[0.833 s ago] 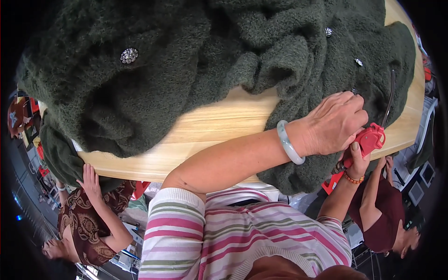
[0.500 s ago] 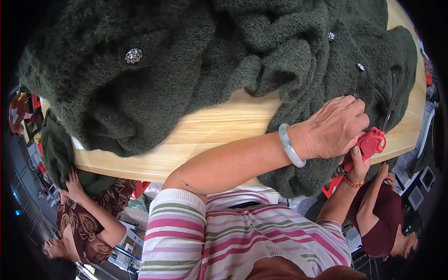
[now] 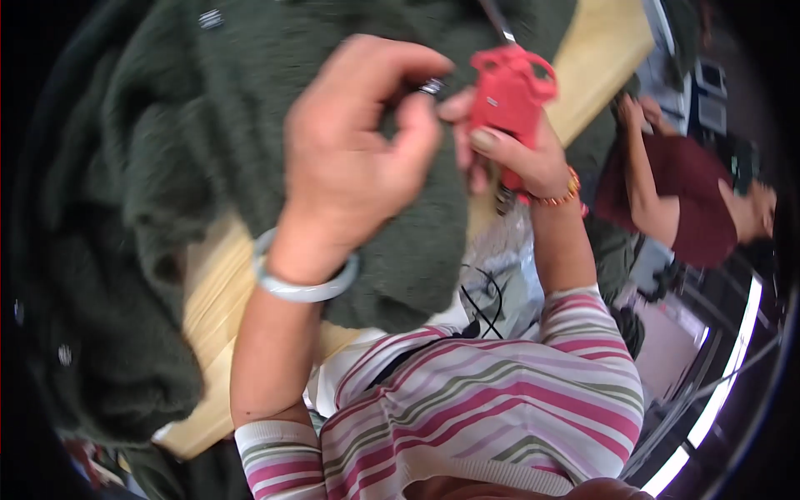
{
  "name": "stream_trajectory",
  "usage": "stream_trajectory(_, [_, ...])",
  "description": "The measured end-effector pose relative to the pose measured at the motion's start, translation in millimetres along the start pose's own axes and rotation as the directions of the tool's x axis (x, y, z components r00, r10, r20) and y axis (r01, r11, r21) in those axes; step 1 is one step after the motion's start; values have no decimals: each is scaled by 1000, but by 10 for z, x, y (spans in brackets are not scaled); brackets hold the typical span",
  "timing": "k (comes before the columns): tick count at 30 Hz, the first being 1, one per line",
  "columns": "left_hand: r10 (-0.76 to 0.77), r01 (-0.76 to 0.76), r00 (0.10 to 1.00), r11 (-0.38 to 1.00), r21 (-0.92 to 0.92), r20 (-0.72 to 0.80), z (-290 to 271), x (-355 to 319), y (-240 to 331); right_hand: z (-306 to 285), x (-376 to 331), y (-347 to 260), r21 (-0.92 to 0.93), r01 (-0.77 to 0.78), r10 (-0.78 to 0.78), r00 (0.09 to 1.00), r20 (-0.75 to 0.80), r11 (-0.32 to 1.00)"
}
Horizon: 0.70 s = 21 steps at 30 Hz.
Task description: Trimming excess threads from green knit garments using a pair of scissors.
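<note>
A dark green fuzzy knitted garment [image 3: 167, 167] with small shiny buttons lies heaped over a pale wooden table [image 3: 208, 292]. My left hand [image 3: 358, 150], with a pale bangle on the wrist, pinches a fold of the garment beside a shiny button [image 3: 432, 86]. My right hand [image 3: 508, 158], wearing a beaded bracelet, grips a red-handled cutting tool [image 3: 508, 92]. Its metal tip [image 3: 498, 21] points up and away. The two hands nearly touch at the button. The picture is blurred by motion.
Another person in a maroon top [image 3: 692, 200] sits at the right beyond the table edge. A white cloth with black lines [image 3: 496, 292] lies on my lap, below the garment's hanging edge. My striped shirt [image 3: 500, 408] fills the lower middle.
The view has swung and come much closer. Both hands have lifted together: the red tool, earlier below the table edge, is now up beside my left hand at a button.
</note>
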<state>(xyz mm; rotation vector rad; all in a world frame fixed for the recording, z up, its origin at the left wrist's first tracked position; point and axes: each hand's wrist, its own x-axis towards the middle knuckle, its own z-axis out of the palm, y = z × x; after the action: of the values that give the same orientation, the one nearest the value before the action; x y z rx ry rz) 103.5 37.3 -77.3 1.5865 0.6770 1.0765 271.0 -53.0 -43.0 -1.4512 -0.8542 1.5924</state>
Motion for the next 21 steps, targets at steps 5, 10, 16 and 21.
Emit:
stream_trajectory(5, [-12, 13, 999, 999, -30, 49, 89, -52, 18, -79, -229, 117, -35, 149, -151, 986, -71, 988])
stream_trajectory(10, [-52, 50, 993, 999, 21, 107, 42, -87, 9, -70, -506, 209, -3, 159, -156, 968, -195, 987])
stream_trajectory(16, [185, -235, 966, 918, 321, 178, 86, -68, 57, -79, -920, 119, -124, 157, -182, 956, -232, 980])
stream_trajectory(21, [164, -219, 973, 883, 414, 166, 118, -76, 39, -85, -1294, 266, -234, 73, -139, 950, -280, 969])
